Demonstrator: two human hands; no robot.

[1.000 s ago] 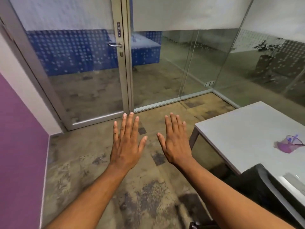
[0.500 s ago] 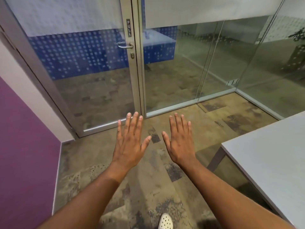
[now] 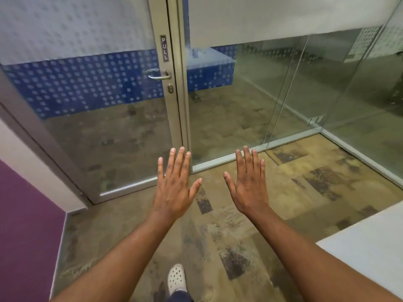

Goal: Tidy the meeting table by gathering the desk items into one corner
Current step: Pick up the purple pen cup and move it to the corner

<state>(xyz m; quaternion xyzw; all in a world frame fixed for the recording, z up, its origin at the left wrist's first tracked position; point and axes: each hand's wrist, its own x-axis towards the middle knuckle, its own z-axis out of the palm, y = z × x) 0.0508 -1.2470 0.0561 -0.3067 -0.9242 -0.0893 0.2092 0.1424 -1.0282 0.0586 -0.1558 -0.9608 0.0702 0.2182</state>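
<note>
Since the earlier pictures my view had swung left, away from the table point(image 3: 368, 253): the purple item that lay on it a second before had gone out of sight, and only a bare pale corner of the top remained, low and to the right of the right hand point(image 3: 248, 188). The glass door point(image 3: 98, 118) with its handle point(image 3: 158, 74) had come closer to centre, above and ahead of the left hand point(image 3: 174, 188).

Both hands were held out flat, palms down, fingers straight and slightly spread, side by side with a clear gap between them. Neither touched or held anything; they hovered over the carpet point(image 3: 218, 236). A white shoe point(image 3: 177, 277) showed below and between the forearms.

No desk item was in view at this moment, so I could not inspect one directly. My judgement, from the task alone, was that such items would be light and small, some rigid, some possibly thin or flimsy, and that the smooth table top would let them slide easily. I would take each by its sturdiest body or edge with a light pinch, and carry anything open or with loose contents upright. No gathering had begun as far as these pictures showed. I would first need to turn back right toward the table.
</note>
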